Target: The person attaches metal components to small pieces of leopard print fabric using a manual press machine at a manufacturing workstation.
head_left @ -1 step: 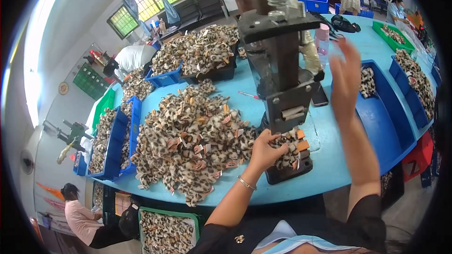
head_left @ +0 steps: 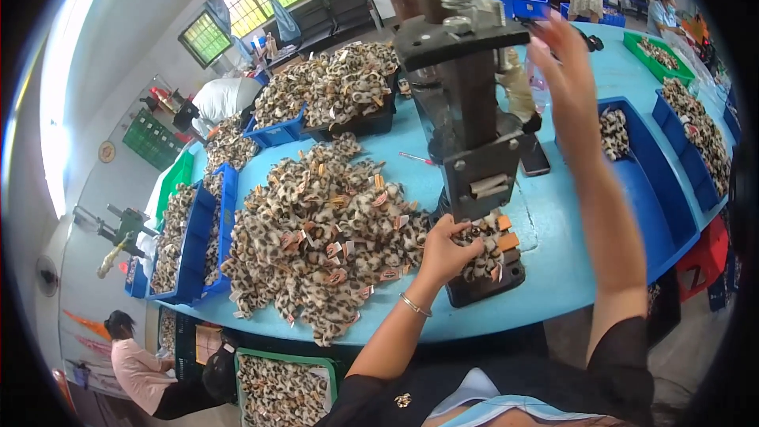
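Note:
A small leopard-print plush piece (head_left: 477,262) with orange-tan parts lies on the base of a dark hand press (head_left: 473,103). My left hand (head_left: 452,251) pinches it at its left side, under the press head. My right hand (head_left: 568,83) is raised beside the upper right of the press, fingers stretched out, with nothing seen in it. Its fingertips come near the press's top plate; whether they touch anything behind it I cannot tell. To the left of the press spreads a large heap of similar plush pieces (head_left: 316,229), several with paper tags.
On the right stands a blue bin (head_left: 648,198) with a few plush pieces. A phone (head_left: 535,156) and a pink-capped bottle (head_left: 539,87) lie or stand behind the press. Filled blue trays (head_left: 186,257) line the left edge. A green crate (head_left: 330,395) of pieces is below the table.
My right hand has moved up and slightly left, toward the top of the press. My left hand stays on the plush piece.

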